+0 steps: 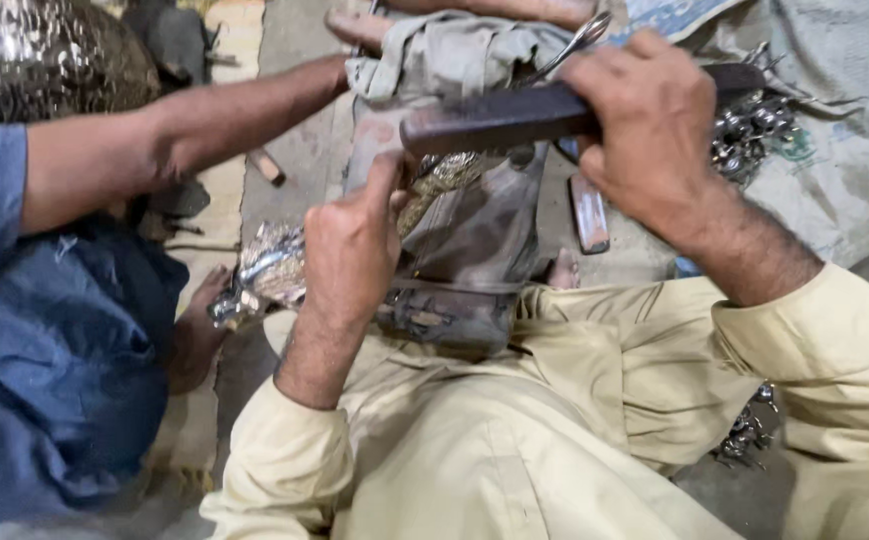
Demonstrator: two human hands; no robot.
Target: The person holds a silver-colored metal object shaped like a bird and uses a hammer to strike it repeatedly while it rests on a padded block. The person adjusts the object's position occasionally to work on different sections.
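Observation:
My right hand (pixel 645 130) grips a dark flat metal file (pixel 500 118) and holds it level over a rusty metal block (pixel 470 250) that rests between my legs. My left hand (pixel 350 245) presses a shiny embossed metal piece (pixel 445 178) against the top of that block, thumb and fingers closed on it. The piece is mostly hidden by my hand. Both my sleeves are pale yellow.
A person in blue sits at my left, an arm (pixel 185 135) reaching across toward a grey cloth bundle (pixel 445 55). Another shiny metal piece (pixel 265 265) lies by their foot. Small metal parts (pixel 750 125) are heaped on sacking at the right. A second file (pixel 590 212) lies on the floor.

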